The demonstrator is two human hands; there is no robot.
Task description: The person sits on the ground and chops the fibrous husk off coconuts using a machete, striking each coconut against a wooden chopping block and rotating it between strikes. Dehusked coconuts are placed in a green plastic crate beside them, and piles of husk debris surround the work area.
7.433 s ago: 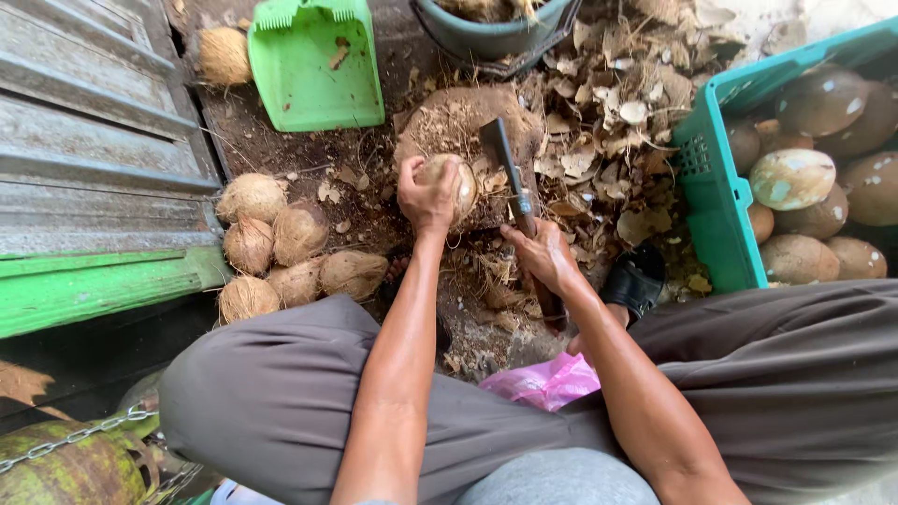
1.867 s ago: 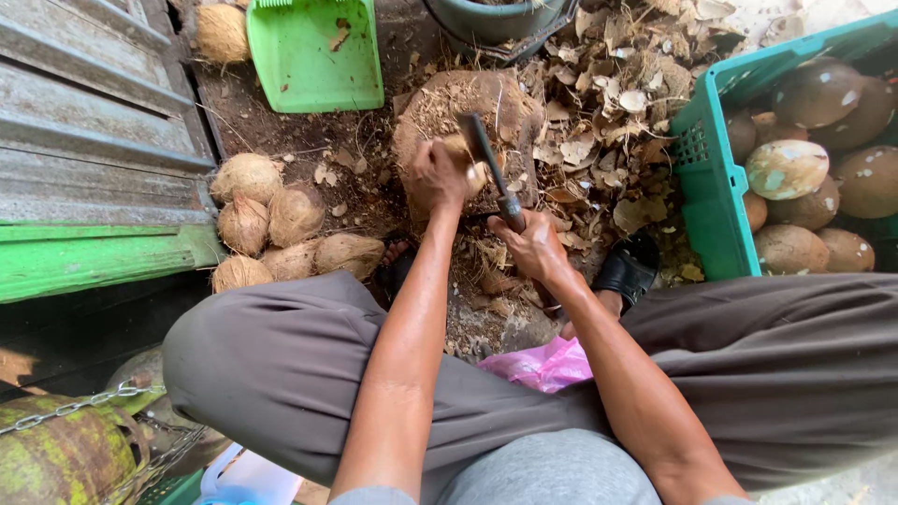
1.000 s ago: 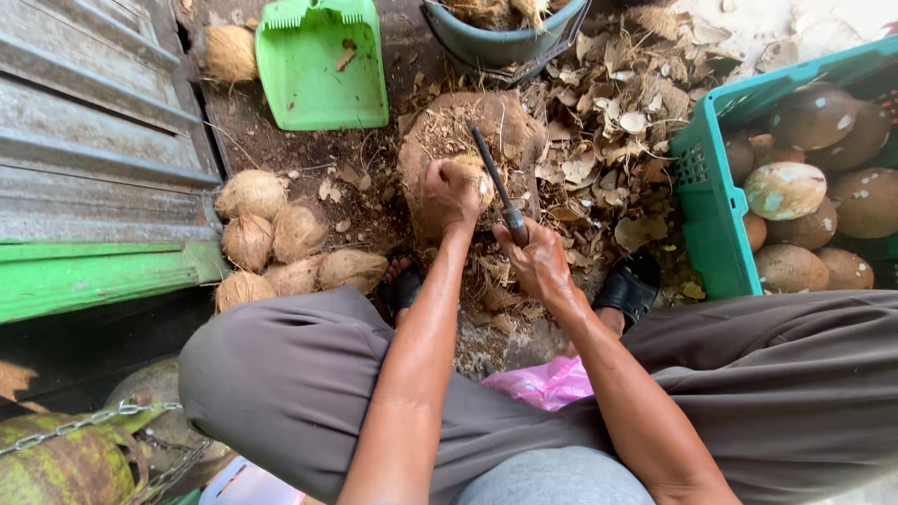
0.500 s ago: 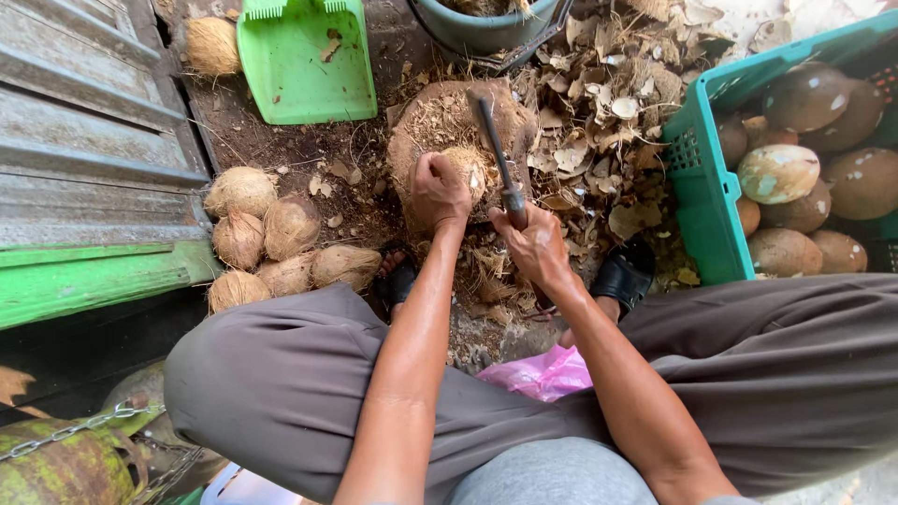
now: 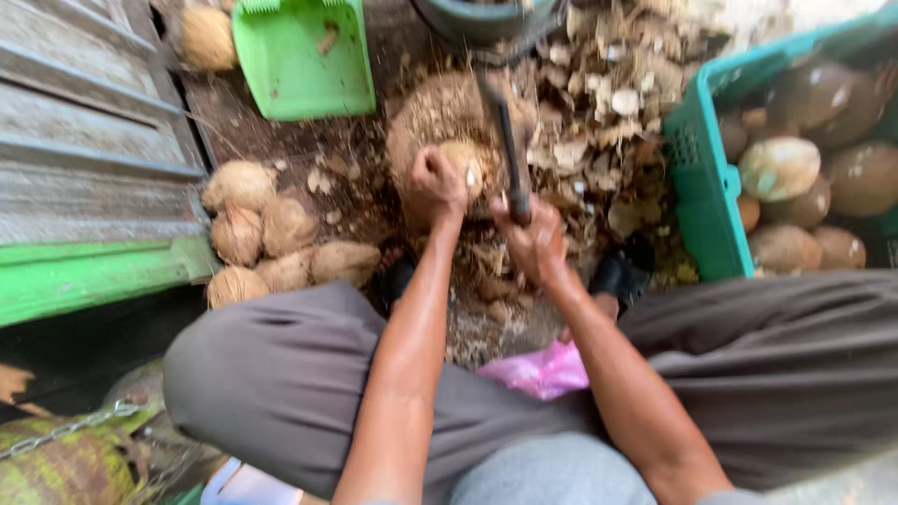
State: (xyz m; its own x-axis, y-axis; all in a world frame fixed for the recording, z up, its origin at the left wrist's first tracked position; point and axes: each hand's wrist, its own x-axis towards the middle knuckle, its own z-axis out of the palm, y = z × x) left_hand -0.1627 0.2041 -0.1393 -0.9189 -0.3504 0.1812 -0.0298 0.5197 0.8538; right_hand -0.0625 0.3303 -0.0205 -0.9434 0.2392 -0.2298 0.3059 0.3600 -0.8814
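Left hand [image 5: 438, 180] is clenched around a small husked coconut [image 5: 465, 161], pinning it on top of a round wooden chopping block [image 5: 432, 117]; the nut sticks out just past the knuckles on the blade side. Right hand [image 5: 533, 241] is clenched on the handle of a cleaver [image 5: 505, 140], blade pointing away from the body and running just beside the coconut, over the block; frame is motion-blurred, so I can't tell if the edge is touching the nut. Both forearms come up between the person's knees in grey trousers [image 5: 281, 374], with a pink plastic bag [image 5: 543, 369] on the ground between the legs. Beyond and to the right of the block: heap of dry husk chips [image 5: 608, 103]. Containers: teal plastic crate [image 5: 697, 178] at right holds several smooth brown peeled coconuts [image 5: 781, 168], some showing pale patches. Dark round tub [image 5: 477, 19] at the top edge, contents not readable. Green plastic dustpan [image 5: 299, 56] at upper left, nearly bare inside. Loose cluster of fibrous husked coconuts [image 5: 271, 238] lies on the ground left of the block, well apart from the hands.
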